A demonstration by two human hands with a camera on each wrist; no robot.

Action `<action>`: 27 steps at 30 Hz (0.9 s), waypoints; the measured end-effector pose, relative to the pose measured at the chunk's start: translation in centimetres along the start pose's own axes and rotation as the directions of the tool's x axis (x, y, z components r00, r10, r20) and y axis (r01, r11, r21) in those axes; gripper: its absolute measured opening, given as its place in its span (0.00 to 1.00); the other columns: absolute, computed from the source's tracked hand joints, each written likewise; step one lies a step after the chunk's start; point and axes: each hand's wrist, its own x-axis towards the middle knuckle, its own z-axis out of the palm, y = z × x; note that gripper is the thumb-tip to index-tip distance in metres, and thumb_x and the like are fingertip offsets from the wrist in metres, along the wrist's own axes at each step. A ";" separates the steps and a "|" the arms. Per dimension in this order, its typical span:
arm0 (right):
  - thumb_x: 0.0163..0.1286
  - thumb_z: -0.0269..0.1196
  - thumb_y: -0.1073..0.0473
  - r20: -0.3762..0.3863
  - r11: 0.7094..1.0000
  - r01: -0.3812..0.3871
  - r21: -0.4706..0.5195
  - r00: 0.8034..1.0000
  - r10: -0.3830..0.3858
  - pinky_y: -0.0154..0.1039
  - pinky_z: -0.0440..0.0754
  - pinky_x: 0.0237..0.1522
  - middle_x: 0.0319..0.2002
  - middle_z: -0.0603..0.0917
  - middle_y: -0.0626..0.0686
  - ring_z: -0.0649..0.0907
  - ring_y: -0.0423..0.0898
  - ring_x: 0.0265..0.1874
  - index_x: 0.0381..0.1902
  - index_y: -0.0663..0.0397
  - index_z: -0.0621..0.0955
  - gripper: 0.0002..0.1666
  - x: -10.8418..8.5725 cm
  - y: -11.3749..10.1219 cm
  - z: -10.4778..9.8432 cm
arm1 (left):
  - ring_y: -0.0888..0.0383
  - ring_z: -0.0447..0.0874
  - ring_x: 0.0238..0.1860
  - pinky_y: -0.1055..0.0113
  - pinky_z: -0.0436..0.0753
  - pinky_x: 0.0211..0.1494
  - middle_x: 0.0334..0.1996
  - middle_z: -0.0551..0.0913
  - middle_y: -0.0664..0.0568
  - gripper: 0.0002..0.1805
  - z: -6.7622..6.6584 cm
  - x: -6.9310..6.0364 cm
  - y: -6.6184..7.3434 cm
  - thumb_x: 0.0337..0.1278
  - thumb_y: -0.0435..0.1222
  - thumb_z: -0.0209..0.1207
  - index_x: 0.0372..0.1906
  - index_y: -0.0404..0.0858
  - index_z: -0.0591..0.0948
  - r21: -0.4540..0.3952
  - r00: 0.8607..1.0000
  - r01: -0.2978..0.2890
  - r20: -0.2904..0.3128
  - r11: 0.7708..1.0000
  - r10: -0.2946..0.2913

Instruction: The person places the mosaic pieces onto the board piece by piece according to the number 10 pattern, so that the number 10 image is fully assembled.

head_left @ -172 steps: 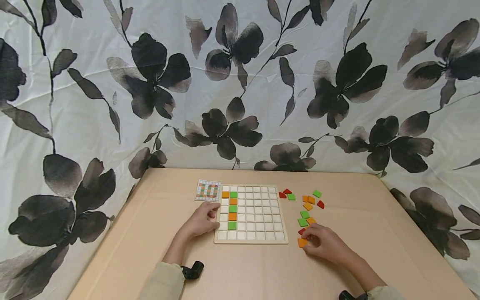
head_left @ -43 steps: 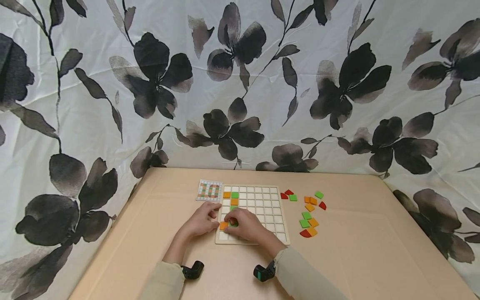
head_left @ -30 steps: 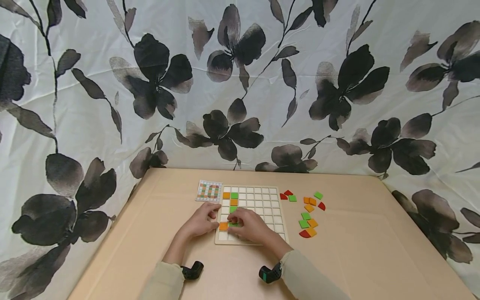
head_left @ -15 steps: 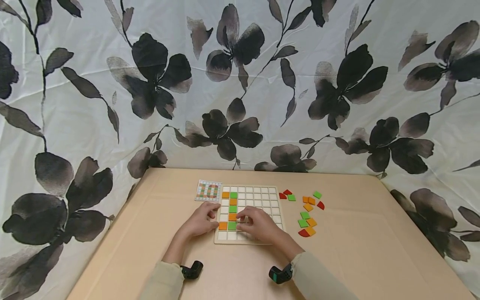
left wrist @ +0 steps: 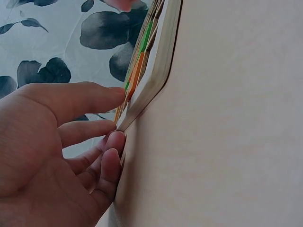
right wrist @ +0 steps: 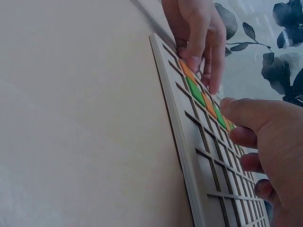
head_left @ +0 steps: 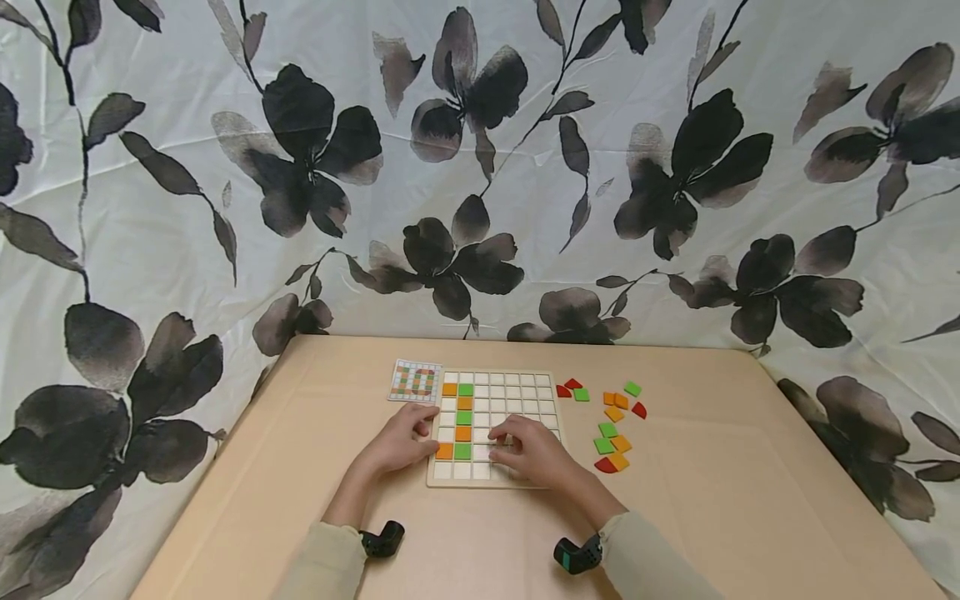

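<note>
A pale board (head_left: 533, 393) with a raised grid lies on the table. Its left columns hold orange and green square tiles, including an orange tile (head_left: 444, 451) beside a green tile (head_left: 462, 451) in the second row from the front. My left hand (head_left: 397, 437) rests at the board's left edge; in the left wrist view its thumb and fingertips touch that edge. Over the grid, right of the tiles, hovers my right hand (head_left: 536, 450), fingers loosely bent with nothing between them. The right wrist view shows my right hand (right wrist: 279, 146) apart from the tiles.
A small printed pattern card (head_left: 415, 381) lies at the board's upper left. Right of the board are scattered loose tiles: green squares (head_left: 603, 446), orange squares (head_left: 613, 414) and red rounded wedges (head_left: 605, 465). A floral cloth (head_left: 465, 250) hangs behind the table (head_left: 712, 467).
My right hand took an orange tile from the right-hand pieces and set it in the leftmost column, second row from the front. It then let go and drew back rightward. The left hand stayed.
</note>
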 end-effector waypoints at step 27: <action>0.60 0.70 0.54 -0.088 0.995 -0.092 0.029 0.992 0.094 0.28 0.70 0.26 0.31 0.77 0.37 0.72 0.39 0.26 0.43 0.44 0.85 0.12 -3.6 4.7 -3.1 | 0.56 0.69 0.41 0.70 0.68 0.34 0.47 0.70 0.47 0.34 0.0 -0.2 0.3 0.47 0.29 0.68 0.64 0.32 0.73 -0.018 1.000 0.009 -0.005 1.000 -0.009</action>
